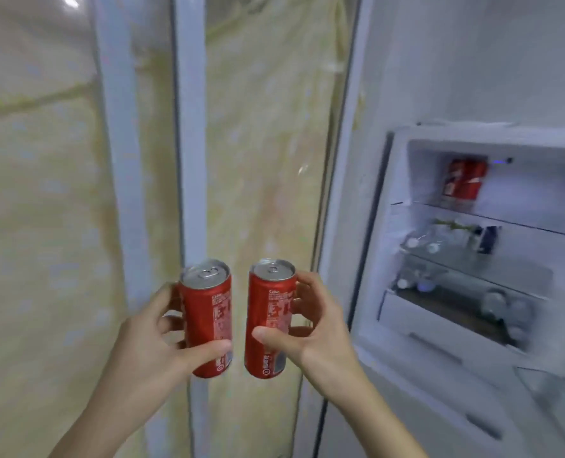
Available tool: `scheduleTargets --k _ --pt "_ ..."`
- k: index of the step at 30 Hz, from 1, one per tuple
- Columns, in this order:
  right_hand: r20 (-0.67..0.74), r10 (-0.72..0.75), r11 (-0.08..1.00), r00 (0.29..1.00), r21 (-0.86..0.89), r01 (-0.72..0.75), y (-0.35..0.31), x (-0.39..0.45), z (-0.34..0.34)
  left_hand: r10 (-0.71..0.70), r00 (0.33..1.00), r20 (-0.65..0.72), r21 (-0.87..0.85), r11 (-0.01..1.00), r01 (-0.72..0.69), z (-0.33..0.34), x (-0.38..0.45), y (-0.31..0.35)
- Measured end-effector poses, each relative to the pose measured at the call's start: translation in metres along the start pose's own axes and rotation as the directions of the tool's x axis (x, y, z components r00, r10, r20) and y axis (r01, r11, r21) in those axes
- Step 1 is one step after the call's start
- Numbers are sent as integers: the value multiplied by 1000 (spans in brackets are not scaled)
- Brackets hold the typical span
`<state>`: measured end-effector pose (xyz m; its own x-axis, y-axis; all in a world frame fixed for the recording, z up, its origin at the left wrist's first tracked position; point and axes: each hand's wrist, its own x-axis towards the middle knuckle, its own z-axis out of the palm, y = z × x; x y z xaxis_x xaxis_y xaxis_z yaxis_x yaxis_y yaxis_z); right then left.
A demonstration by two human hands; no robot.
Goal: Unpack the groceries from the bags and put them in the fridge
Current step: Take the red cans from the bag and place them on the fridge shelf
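- A pale yellow-and-cream marbled wall (36,200) fills the side from 8 to 11 o'clock, crossed by a white frame post (114,143) and, further right, a white fridge door edge (191,133).
- The left hand (152,338), at about 7 o'clock, has its grip closed round the left red can (208,320): the thumb lies across the lower front and the fingers wrap round the far side.
- That can is a slim, tall red soft-drink can, upright with a slight lean, with a silver top, an unopened pull tab and small white print down its side.
- The right red can (267,320) stands just beside it at 6 o'clock, apart from it by a narrow gap; it is the same slim red kind with a silver lid and white print.
- The right hand (317,328) has its grip closed round this can, the thumb on the front and the fingers curled behind.
- Both cans are held in the air in front of the door edge, outside the open fridge (439,309).
- At 3 o'clock, inside the fridge, more red cans (464,180) stand on the top shelf.
- On the shelves below lie clear plastic water bottles (439,241), blurred.
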<state>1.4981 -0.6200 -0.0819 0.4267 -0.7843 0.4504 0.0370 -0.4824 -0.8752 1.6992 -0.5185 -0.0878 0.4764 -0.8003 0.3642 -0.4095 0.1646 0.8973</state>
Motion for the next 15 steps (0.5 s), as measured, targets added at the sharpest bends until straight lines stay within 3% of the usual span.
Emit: scheduleTargets --k 6,15 --pt "-310 -39 988 950 -152 -9 4 49 -147 187 962 198 -122 979 -165 162 105 55" --pt "-664 -156 953 731 -295 -64 36 152 -295 338 859 384 -301 925 -230 362 235 120"
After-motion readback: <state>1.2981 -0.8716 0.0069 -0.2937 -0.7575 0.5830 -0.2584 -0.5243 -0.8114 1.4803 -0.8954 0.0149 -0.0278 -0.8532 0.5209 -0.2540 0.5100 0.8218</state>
